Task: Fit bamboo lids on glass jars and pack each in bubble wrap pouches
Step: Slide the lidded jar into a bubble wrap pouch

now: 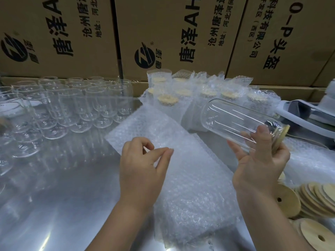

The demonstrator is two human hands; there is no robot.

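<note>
Behind, "唐泽AH" cartons point(163, 33); nearer, jar point(235, 120).

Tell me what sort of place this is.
Probably a packing bench in a warehouse or small factory: stacked printed cartons behind, rows of empty glass jars, and a pile of bubble wrap pouches.

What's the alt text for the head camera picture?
A right hand holds a bamboo-lidded glass jar tilted sideways; the left hand pinches its fingers over stacked bubble wrap pouches. Left stand empty jars, right lie loose lids.
</note>
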